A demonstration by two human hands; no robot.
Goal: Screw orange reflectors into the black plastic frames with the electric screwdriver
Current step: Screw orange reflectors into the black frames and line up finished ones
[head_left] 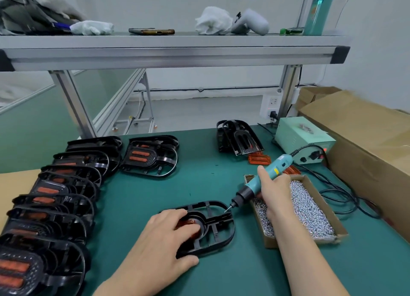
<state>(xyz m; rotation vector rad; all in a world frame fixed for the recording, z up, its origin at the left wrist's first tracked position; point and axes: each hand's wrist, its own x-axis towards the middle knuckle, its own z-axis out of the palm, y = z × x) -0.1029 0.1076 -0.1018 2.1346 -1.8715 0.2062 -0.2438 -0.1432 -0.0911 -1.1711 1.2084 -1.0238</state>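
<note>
Near centre on the green mat (199, 175), the left hand (170, 235) lies flat, pressing an orange reflector (188, 223) into a black frame (213, 229). Just right, the right hand (275, 189) grips the electric screwdriver (264, 178), its bit at the frame's far rim, above a box of screws (310, 209).

Glossy black plastic frame (213, 227) on a matt green mat (155, 191), beside shiny metal screws (308, 209) in a cardboard tray (338, 225).

The surface (199, 180) was dark green. The frames (208, 227) were black, their reflectors (138, 156) orange. The screwdriver (264, 177) was teal.
</note>
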